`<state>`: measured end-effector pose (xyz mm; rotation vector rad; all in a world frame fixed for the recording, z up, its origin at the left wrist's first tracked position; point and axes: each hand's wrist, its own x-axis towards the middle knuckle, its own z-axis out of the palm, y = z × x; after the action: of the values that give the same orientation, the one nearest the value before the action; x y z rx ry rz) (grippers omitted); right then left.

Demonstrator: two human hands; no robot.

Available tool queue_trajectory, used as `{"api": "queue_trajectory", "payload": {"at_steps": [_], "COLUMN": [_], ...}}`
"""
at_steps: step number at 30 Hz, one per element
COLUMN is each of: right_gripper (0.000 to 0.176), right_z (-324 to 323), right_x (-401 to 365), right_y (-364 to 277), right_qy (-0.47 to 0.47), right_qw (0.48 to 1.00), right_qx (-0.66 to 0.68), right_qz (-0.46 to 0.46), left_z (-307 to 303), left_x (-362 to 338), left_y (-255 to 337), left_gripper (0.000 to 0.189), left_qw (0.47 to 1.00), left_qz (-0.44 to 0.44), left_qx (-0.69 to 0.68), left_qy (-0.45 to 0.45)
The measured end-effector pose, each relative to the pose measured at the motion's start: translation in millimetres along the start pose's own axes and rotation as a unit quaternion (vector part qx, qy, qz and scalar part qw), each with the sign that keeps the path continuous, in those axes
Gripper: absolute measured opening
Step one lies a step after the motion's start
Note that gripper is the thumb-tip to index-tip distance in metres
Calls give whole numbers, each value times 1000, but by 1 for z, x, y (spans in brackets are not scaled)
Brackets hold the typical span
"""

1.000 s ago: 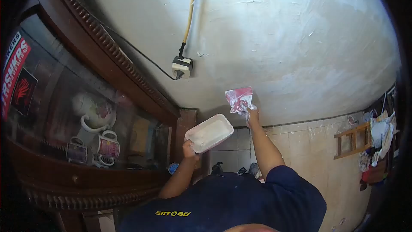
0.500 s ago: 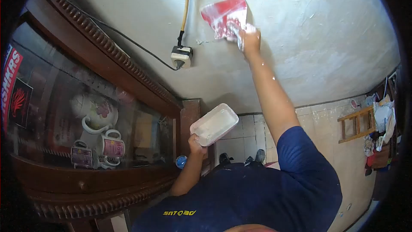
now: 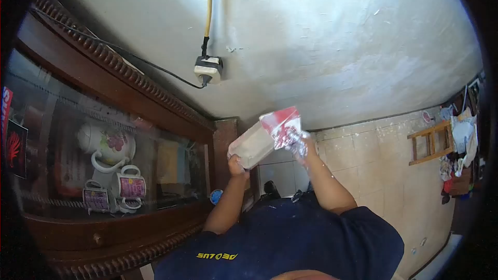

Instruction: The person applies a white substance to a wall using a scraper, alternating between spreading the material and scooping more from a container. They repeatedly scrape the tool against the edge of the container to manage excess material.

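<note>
in the head view, the left grip point(image 3: 236, 165) is clamped on the near left end of a white rectangular tray point(image 3: 248, 149). the right grip point(image 3: 305, 148) is closed around the handle of a red putty spreader point(image 3: 282, 124) smeared with white paste; its blade covers the tray's far right end, contact unclear. beyond both grips stands the patchy wall point(image 3: 321, 72), with a socket point(image 3: 209, 69) ahead and left. a glass-fronted cabinet point(image 3: 124, 91) stands left of the left grip.
</note>
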<state>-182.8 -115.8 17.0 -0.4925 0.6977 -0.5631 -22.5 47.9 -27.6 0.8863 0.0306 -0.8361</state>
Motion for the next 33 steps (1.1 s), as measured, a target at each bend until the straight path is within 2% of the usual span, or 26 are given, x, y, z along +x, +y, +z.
{"api": "queue_trajectory", "payload": {"at_steps": [3,5,7,8,9,11,12,13,14,15,16,17,18,19,21,22,23,25,27,28,29,30,31,32,33], "right_gripper": [20,20,20,22,23,22,15,19,20,26,24,23,22,23,25,27,28,27,18,16,16,17,18,23,26], "right_z": [-20,-32,-38,-46,-52,-52,-44,-7,-5,44,80,102,135,180,226,241,240,224,154,129,83,53,51,-25,-49], "right_x": [-13,-21,-43,-52,-55,-50,-47,-56,-29,-42,-37,-22,-15,-39,-22,-29,-8,11,88,84,114,122,96,164,175], "right_y": [25,39,34,35,31,7,-19,-64,-94,-144,-182,-214,-247,-273,-312,-316,-324,-300,-259,-229,-195,-165,-141,-96,-70], "right_qy": [-30,15,25,8,-9,7,26,32,-17,-39,-43,-86,-92,-133,-212,-196,-128,-113,-9,-2,93,178,71,154,127], "right_qw": [997,997,997,996,991,974,966,981,982,972,943,932,890,897,850,855,871,881,866,893,858,845,941,902,930], "right_qx": [-63,6,4,-53,-110,-226,-242,-166,-58,-134,-180,-109,-183,-94,-102,-88,-118,-129,-145,-163,-230,-295,-133,-215,-202], "right_qz": [33,73,78,77,75,9,-87,-94,-179,-189,-276,-336,-407,-410,-472,-471,-459,-442,-478,-419,-449,-408,-303,-341,-279], "left_z": [7,27,34,56,59,59,60,57,53,50,50,53,54,50,28,23,19,8,-7,-12,-16,-20,-25,-31,-37], "left_x": [30,31,47,33,37,42,39,38,37,35,27,20,14,9,14,11,7,8,1,0,-2,-2,-3,-1,0], "left_y": [-17,-15,-19,-10,-11,-7,-2,1,3,4,8,10,10,10,-2,-5,-7,-13,-15,-15,-14,-13,-13,-13,-11], "left_gripper": [56,53,54,56,56,65,65,65,65,65,65,65,60,54,54,54,54,53,53,52,52,51,51,52,53], "left_qw": [1000,1000,996,997,997,998,999,999,999,999,999,999,998,998,998,998,998,999,999,1000,999,998,998,1000,999], "left_qz": [20,-10,56,-1,1,62,51,53,42,31,-6,-4,7,17,8,4,0,-6,-13,-13,-11,-10,-10,-5,1], "left_qx": [-3,-23,-21,-73,-77,-23,2,-2,-9,-15,-32,-32,-37,-41,-48,-43,-38,-35,-29,-22,-16,-9,-8,-19,-29], "left_qy": [7,-10,-64,-21,-32,-20,-6,-8,-16,-26,-34,-38,-47,-53,-50,-55,-58,-31,-1,18,37,55,60,23,-15]}}
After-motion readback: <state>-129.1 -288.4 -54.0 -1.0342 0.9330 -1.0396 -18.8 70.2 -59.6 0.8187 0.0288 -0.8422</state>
